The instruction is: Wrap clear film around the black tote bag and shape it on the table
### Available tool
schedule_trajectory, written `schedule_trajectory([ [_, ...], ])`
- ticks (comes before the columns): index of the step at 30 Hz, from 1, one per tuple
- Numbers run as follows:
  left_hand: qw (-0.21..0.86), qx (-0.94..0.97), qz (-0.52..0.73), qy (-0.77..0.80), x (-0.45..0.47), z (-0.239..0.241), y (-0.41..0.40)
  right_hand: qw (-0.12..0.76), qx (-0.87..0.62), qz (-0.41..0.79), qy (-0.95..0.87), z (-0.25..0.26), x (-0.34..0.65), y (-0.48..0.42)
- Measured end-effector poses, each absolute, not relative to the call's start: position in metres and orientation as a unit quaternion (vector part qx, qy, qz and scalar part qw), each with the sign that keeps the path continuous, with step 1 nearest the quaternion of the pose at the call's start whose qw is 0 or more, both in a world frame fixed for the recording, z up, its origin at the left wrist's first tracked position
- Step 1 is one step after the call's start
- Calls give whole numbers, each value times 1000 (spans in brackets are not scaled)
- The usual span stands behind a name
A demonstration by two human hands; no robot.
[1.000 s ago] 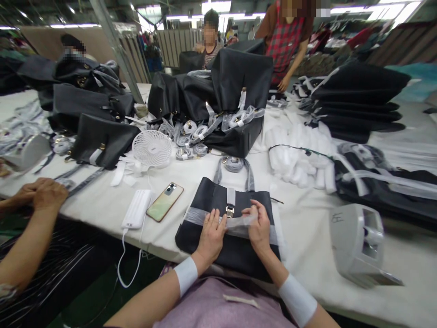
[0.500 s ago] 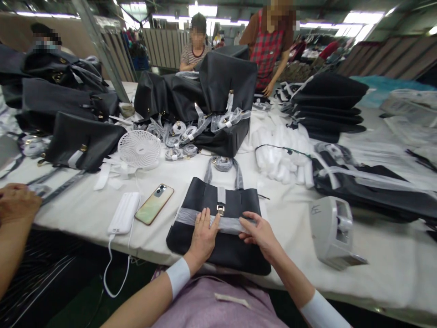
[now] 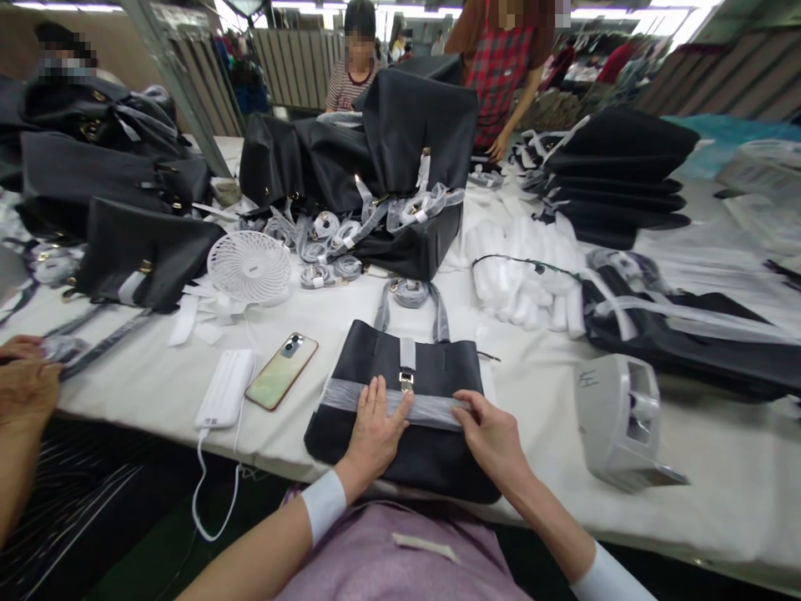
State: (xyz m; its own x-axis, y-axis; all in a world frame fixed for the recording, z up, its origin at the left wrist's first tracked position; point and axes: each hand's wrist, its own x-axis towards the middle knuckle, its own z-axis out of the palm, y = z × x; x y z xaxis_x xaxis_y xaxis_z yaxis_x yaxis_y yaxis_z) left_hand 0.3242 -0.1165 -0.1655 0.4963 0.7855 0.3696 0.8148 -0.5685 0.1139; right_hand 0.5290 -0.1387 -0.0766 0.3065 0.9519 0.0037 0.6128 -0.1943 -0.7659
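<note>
A black handbag (image 3: 431,472) lies flat at the table's front edge, its wrapped handles (image 3: 440,313) pointing away from me. Across its front runs a band of clear plastic film (image 3: 341,395), just below the gold clasp (image 3: 406,382). My left hand (image 3: 377,426) rests flat on the band and the bag, fingers extended. At the band's right end my right hand (image 3: 491,430) has thumb and fingers drawn together on the film. A wrapped, coiled strap (image 3: 410,291) lies between the handles.
A phone (image 3: 283,371), a white power bank (image 3: 222,388) with cable and a white fan (image 3: 249,267) are on the left. A tape dispenser (image 3: 617,421) stands right. Black bags (image 3: 419,125) are heaped behind. A co-worker's hands (image 3: 28,380) are at far left.
My right hand has shifted slightly right and its fingers have closed at the end of the film. My left hand stays on the bag. The co-worker's hands at left moved slightly left.
</note>
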Motion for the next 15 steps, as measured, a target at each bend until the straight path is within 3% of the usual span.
schedule_trajectory([
  [5, 25, -867, -187, -461, 324, -163, -116, 345, -722, 427, -422, -75, 536, -137],
  [7, 18, -866, -189, -462, 324, -162, -116, 341, -723, 447, -401, -77, 537, -136],
  [10, 6, -866, -194, -461, 325, -161, -116, 306, -763, 327, -466, -84, 536, -138],
  [15, -19, -868, -208, -450, 325, -158, -116, 174, -796, 131, -565, -89, 548, -142],
])
